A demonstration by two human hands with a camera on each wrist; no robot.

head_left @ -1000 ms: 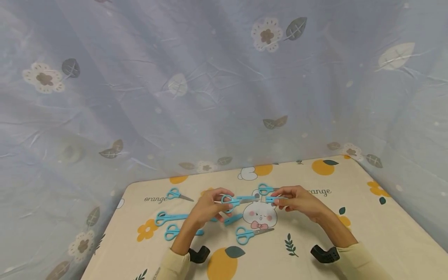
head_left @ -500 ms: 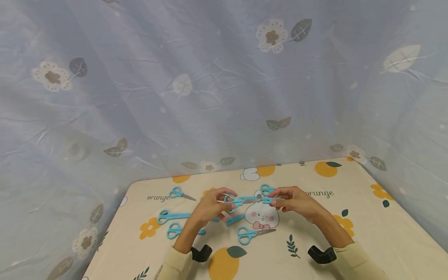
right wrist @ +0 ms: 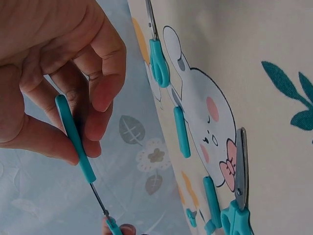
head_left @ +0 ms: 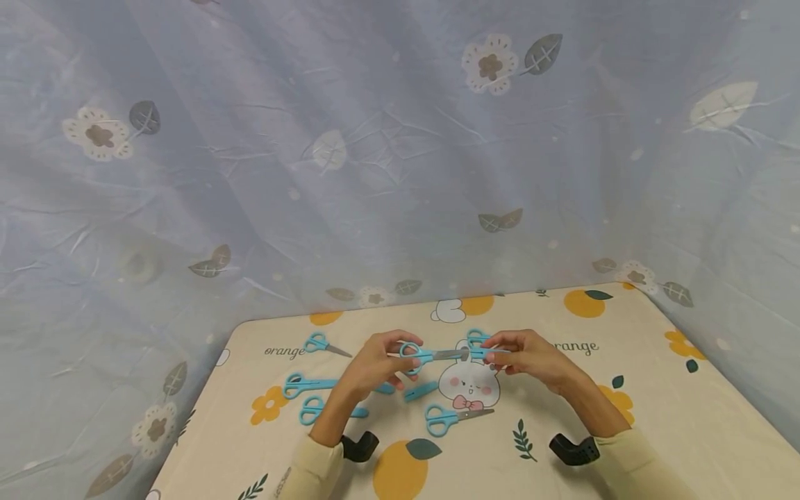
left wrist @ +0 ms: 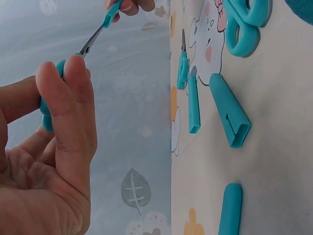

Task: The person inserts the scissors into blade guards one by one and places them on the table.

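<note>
My left hand [head_left: 375, 364] pinches the light-blue handles of a pair of scissors [head_left: 424, 356], raised over the table with the blades pointing right. Between thumb and fingers, my right hand [head_left: 531, 357] grips a light-blue blade cover [right wrist: 73, 137]. The blade tip reaches the cover's open end, and most of the metal still shows. Beneath them, two loose blade covers [left wrist: 194, 105] lie on the cloth, one of them [head_left: 421, 391] just right of my left hand. Bare-bladed scissors [head_left: 442, 421] rest nearer me; another pair [head_left: 476, 337] is partly hidden behind my right hand.
At the left lie two covered pairs of scissors, one long [head_left: 306, 385] and one [head_left: 312, 411] partly behind my left forearm. A small bare-bladed pair [head_left: 317, 342] sits farther back. Patterned cloth [head_left: 512, 479] covers the table, and a grey-blue curtain [head_left: 387, 173] hangs behind it.
The gap between the scissors' blade tip and the blade cover has closed; the two now line up and meet. The head view has shifted slightly.
</note>
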